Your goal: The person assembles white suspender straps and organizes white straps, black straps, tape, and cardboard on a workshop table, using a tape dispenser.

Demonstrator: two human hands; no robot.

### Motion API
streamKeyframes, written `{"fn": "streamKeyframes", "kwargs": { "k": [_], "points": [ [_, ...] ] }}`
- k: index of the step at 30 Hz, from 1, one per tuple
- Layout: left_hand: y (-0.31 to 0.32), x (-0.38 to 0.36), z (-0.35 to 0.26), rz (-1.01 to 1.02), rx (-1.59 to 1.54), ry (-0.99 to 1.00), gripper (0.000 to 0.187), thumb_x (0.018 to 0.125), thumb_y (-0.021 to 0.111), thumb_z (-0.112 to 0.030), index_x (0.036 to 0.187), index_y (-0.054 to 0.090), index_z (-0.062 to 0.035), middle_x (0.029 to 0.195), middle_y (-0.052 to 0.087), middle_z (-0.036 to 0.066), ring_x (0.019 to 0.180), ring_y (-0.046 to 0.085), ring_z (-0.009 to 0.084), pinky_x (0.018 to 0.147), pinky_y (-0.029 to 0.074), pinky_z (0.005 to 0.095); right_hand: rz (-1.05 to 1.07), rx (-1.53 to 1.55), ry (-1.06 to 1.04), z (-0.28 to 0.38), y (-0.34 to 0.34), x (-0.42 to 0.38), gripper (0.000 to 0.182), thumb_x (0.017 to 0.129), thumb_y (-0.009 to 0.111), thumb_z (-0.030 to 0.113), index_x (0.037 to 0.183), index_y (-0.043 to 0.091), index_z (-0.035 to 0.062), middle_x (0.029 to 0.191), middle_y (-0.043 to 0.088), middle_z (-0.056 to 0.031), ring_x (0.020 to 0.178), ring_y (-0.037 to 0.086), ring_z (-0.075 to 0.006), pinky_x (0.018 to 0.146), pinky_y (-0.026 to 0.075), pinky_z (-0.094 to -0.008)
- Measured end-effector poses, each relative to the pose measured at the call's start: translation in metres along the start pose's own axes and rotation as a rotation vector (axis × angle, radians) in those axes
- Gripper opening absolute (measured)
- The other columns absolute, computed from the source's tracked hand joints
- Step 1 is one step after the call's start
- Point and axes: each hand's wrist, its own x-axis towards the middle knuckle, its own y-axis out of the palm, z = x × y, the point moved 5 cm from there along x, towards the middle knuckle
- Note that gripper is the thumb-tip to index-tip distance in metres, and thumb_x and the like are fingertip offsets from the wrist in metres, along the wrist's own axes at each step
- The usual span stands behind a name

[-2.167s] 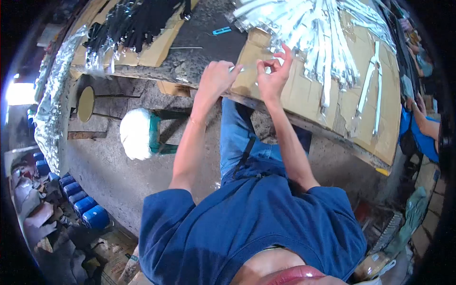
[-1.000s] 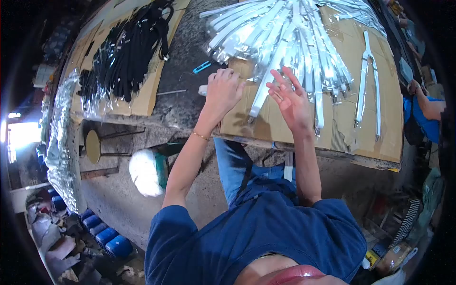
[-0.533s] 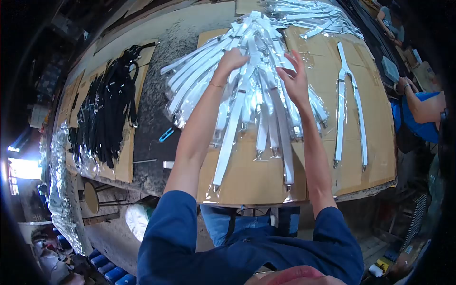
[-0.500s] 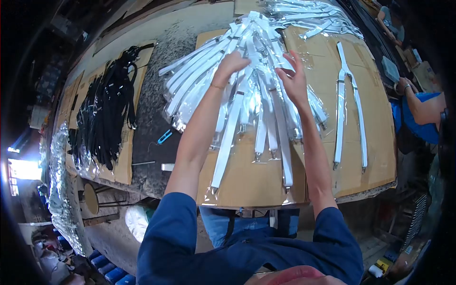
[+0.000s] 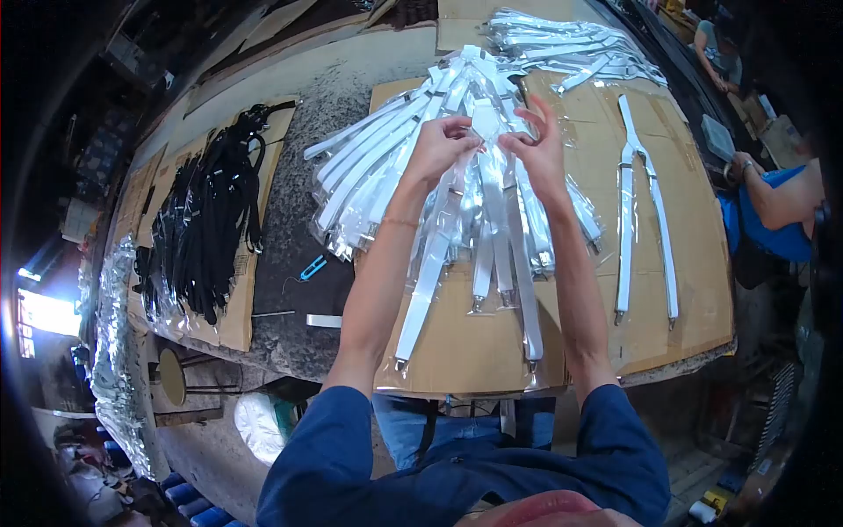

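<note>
My left hand [image 5: 439, 151] and right hand [image 5: 540, 154] pinch either side of white Y-back suspenders [image 5: 485, 119], equally near; the straps run lengthwise toward me.

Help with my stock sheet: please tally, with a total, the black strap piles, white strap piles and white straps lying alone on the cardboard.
Black strap pile: 1
Fanned white pile, far white pile: 2
Lone white strap: 1
Total: 4

White suspenders [image 5: 490, 198]: clear-wrapped, overlapping in a flat fan; tops bunched at 12 o'clock, straps [image 5: 424, 303] radiating 8 through 5, metal clips [image 5: 400, 364] at tips.
</note>
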Motion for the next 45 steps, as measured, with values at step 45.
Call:
{"fn": "streamKeyframes", "kwargs": {
  "k": [45],
  "points": [
    [0.045, -0.303, -0.29, 0.071, 0.021, 0.503, 0.02, 0.084, 0.071, -0.004, 0.101, 0.06, 0.0003, 0.081, 0.07, 0.007, 0.071, 0.058, 0.0069, 0.062, 0.044, 0.0225, 0.15, -0.27, -0.484, 0.367, 0.069, -0.219, 0.077, 0.073, 0.08, -0.003, 0.14, 0.044, 0.0124, 0.119, 0.065, -0.0151, 0.085, 0.071, -0.0171, 0.084, 0.056, -0.0303]
  ]
}}
